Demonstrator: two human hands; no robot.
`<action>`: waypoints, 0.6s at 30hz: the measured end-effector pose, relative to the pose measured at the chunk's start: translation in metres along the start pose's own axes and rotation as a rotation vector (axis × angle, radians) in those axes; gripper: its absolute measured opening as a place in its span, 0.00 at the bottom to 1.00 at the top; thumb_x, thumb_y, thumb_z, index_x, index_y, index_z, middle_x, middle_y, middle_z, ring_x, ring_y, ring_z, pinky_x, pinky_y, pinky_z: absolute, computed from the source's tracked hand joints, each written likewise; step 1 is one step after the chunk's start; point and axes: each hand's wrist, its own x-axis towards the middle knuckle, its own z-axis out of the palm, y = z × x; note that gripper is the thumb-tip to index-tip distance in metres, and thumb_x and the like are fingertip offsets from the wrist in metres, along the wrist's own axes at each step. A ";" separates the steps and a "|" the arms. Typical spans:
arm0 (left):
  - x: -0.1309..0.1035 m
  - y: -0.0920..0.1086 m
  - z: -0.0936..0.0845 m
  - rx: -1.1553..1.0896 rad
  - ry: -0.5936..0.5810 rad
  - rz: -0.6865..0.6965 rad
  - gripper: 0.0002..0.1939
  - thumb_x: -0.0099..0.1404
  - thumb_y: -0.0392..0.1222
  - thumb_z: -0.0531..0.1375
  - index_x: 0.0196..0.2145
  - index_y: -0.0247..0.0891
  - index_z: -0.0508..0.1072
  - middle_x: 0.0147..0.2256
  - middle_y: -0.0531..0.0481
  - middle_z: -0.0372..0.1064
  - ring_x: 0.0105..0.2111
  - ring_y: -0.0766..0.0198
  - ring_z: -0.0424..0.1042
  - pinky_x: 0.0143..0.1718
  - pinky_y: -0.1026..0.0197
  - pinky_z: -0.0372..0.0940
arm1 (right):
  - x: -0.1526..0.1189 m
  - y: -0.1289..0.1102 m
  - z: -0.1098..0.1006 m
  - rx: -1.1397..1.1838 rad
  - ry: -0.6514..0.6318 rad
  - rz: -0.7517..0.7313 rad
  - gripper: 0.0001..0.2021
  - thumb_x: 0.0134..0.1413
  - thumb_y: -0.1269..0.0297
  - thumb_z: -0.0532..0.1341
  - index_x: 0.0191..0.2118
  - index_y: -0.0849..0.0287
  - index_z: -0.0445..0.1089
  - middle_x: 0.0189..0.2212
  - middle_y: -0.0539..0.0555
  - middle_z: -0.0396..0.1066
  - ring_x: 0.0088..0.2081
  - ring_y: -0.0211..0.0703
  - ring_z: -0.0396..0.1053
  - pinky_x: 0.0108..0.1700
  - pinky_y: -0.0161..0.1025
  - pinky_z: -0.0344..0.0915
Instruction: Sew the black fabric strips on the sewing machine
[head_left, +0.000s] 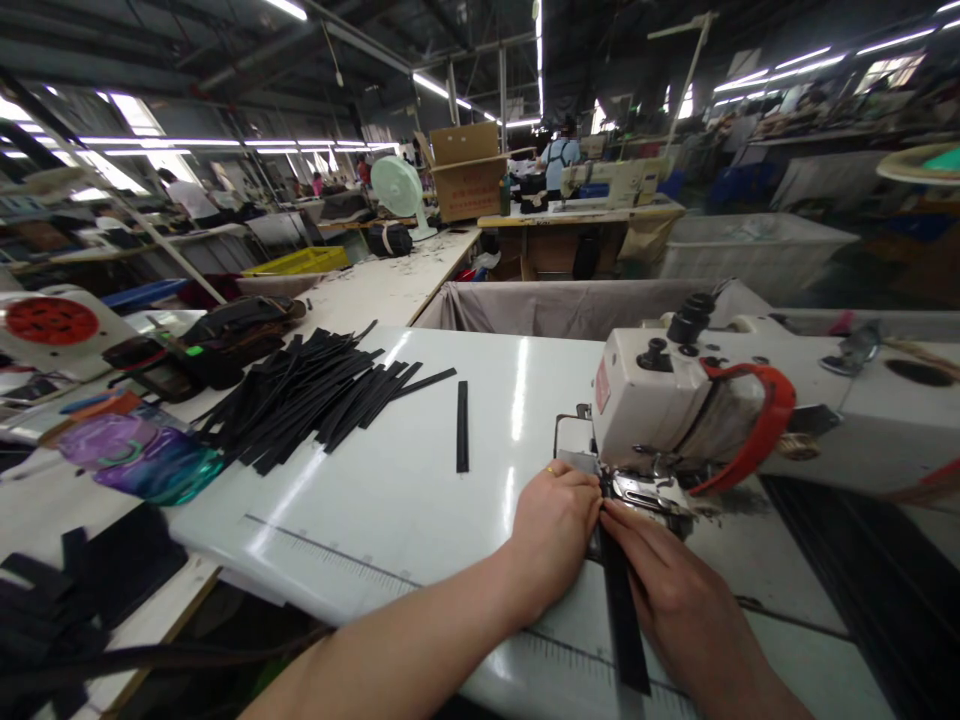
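A black fabric strip (624, 625) runs from the presser foot area of a white sewing machine (652, 400) toward the table's front edge. My left hand (556, 530) is closed at the strip's far end, close to the metal foot, its fingertips pressed together. My right hand (675, 590) pinches the strip from the right side, its fingertips touching those of the left. The needle point is hidden behind my fingers and the machine head. A single short black strip (463, 427) lies apart on the white tabletop (420, 480), left of the machine.
A heap of black strips (307, 395) covers the table's left part. Beside it lies a shiny purple-teal pouch (142, 455). Long black strips (862, 560) lie right of the machine. Farther off stand a green fan (397, 187), a cardboard box (469, 180) and a person (561, 160).
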 end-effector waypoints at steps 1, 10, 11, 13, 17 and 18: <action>0.001 0.000 0.000 0.000 -0.002 0.001 0.12 0.72 0.35 0.53 0.33 0.35 0.75 0.36 0.48 0.75 0.36 0.62 0.70 0.45 0.58 0.65 | 0.001 0.000 0.000 -0.003 -0.005 -0.003 0.17 0.63 0.73 0.48 0.54 0.64 0.66 0.50 0.61 0.71 0.50 0.47 0.71 0.52 0.44 0.71; 0.001 -0.003 -0.002 -0.079 0.019 0.021 0.11 0.69 0.35 0.56 0.31 0.35 0.76 0.36 0.48 0.76 0.36 0.62 0.71 0.45 0.57 0.65 | 0.003 -0.001 -0.003 0.009 0.006 -0.009 0.17 0.62 0.74 0.49 0.53 0.63 0.67 0.49 0.60 0.71 0.50 0.46 0.71 0.52 0.44 0.71; 0.001 -0.003 -0.002 -0.080 0.019 0.019 0.11 0.69 0.34 0.56 0.31 0.35 0.76 0.37 0.48 0.76 0.36 0.61 0.71 0.45 0.57 0.65 | 0.003 -0.001 -0.003 0.016 0.008 -0.002 0.18 0.61 0.74 0.49 0.53 0.62 0.67 0.49 0.60 0.71 0.50 0.46 0.70 0.52 0.44 0.71; 0.001 -0.003 -0.002 -0.079 0.021 0.013 0.11 0.69 0.34 0.56 0.31 0.35 0.76 0.36 0.48 0.76 0.36 0.61 0.70 0.45 0.57 0.65 | 0.003 -0.001 -0.004 0.019 0.012 0.004 0.17 0.62 0.74 0.49 0.53 0.62 0.67 0.49 0.60 0.71 0.50 0.47 0.70 0.52 0.44 0.70; -0.001 -0.002 -0.002 -0.078 0.031 0.013 0.10 0.68 0.33 0.56 0.31 0.35 0.76 0.37 0.49 0.76 0.37 0.61 0.70 0.46 0.57 0.65 | 0.004 -0.002 -0.006 0.017 0.003 0.006 0.17 0.62 0.73 0.49 0.52 0.61 0.68 0.48 0.59 0.72 0.49 0.46 0.71 0.52 0.42 0.70; -0.002 -0.001 -0.002 -0.079 0.028 0.019 0.10 0.68 0.32 0.56 0.31 0.35 0.75 0.37 0.48 0.76 0.37 0.61 0.70 0.47 0.57 0.65 | 0.004 -0.002 -0.007 0.017 0.002 0.012 0.17 0.62 0.73 0.49 0.52 0.61 0.68 0.48 0.59 0.72 0.49 0.46 0.71 0.51 0.42 0.71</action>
